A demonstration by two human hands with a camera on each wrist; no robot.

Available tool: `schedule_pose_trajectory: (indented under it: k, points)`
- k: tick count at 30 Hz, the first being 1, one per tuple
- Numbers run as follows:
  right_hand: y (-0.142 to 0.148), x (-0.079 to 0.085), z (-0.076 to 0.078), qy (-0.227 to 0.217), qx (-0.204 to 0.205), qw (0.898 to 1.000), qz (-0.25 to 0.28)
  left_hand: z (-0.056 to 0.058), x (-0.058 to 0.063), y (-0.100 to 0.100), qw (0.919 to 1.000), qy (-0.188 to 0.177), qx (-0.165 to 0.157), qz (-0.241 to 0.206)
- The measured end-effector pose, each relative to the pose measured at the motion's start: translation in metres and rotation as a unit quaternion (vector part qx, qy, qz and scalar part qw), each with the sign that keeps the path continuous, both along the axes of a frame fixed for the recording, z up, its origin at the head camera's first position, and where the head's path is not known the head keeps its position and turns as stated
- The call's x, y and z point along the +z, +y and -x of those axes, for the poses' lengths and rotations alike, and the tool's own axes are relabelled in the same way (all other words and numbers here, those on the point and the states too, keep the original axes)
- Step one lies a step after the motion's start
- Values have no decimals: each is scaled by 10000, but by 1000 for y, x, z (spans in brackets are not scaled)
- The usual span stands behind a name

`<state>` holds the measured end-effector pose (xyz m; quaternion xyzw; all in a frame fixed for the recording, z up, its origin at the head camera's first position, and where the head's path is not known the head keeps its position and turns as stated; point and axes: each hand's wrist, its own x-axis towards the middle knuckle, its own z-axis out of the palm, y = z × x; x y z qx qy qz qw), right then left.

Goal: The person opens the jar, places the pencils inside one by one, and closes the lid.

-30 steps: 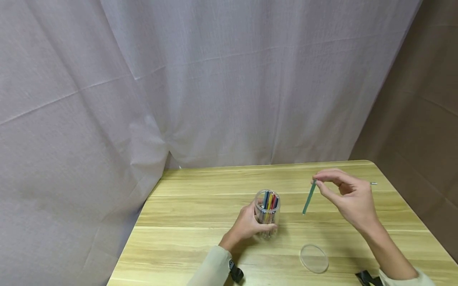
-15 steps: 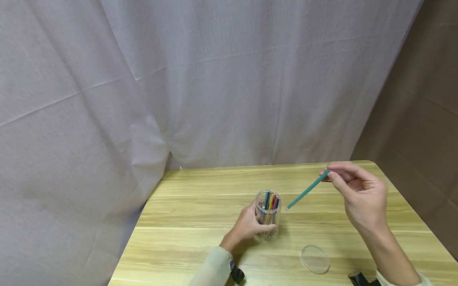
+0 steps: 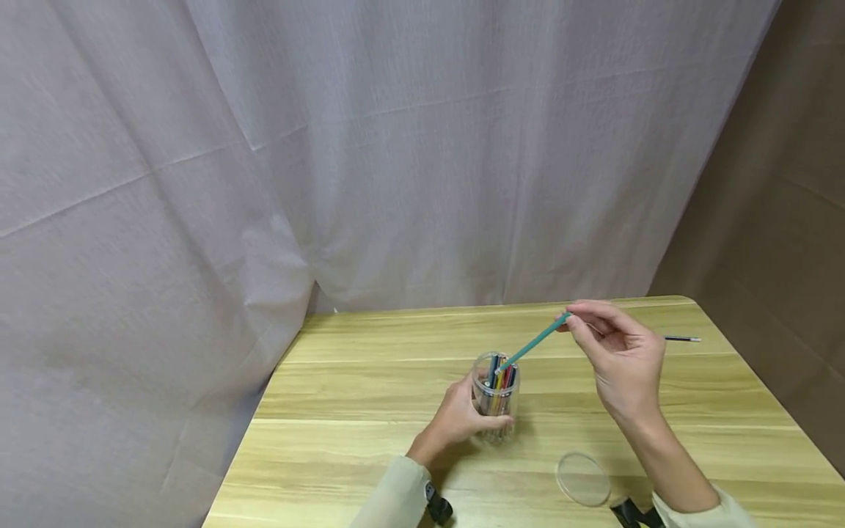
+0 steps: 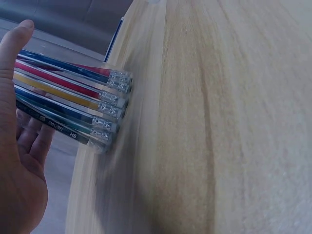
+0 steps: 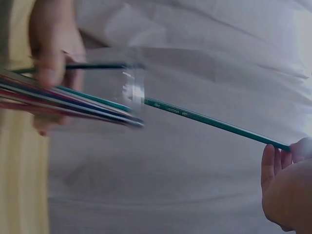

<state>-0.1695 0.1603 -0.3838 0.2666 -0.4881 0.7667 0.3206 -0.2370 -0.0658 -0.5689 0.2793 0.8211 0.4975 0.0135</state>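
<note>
My left hand (image 3: 457, 416) grips a clear plastic jar (image 3: 496, 425) around its side; it stands upright on the table. Inside are several pencils (image 4: 68, 90) in blue, red, yellow and green, their eraser ends down at the jar's bottom. Between thumb and fingertips my right hand (image 3: 623, 359) pinches one end of a green pencil (image 3: 536, 341). The pencil slants down leftward, its metal-capped eraser end at the jar's mouth. In the right wrist view, the green pencil (image 5: 214, 122) meets the jar's rim (image 5: 136, 90), and the right hand (image 5: 287, 190) holds the far end.
A round clear lid (image 3: 583, 479) lies on the wooden table (image 3: 343, 469), right of the jar. Behind the right hand, a dark pencil (image 3: 683, 339) lies near the table's right side. Grey curtain (image 3: 409, 183) hangs along the back edge.
The green pencil swung from nearly upright to a slant, and my right hand then carried it left to the jar's mouth. The left hand and jar have stayed in place.
</note>
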Motion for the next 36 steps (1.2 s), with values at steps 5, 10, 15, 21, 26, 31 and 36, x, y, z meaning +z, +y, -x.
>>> schedule_pose_trajectory:
  k: [5, 10, 15, 21, 26, 31, 36]
  points:
    - [-15, -26, 4, -454, -351, 9966, -582, -2, 0, 0, 10000, 38, -10, 3]
    - [-30, -53, 7, -421, -571, 9910, -1138, -1, -2, 0, 9999, 142, -2, 31]
    - [-36, -75, 6, -669, -1054, 9744, -1871, 0, -3, 0, 9998, 189, -5, 101]
    - [-36, -93, 5, -864, -1761, 9428, -2697, 1, -2, -1, 9998, 152, -134, 58]
    - [-35, -102, 6, -551, -2078, 9280, -3043, 0, -1, -1, 9996, 180, -198, 50]
    - [-33, -108, 5, -424, -2181, 9178, -3289, 0, -1, -1, 9995, 243, -185, 104]
    - [-30, -111, 4, -152, -2362, 9123, -3343, 1, -2, 0, 9992, 343, -152, 131]
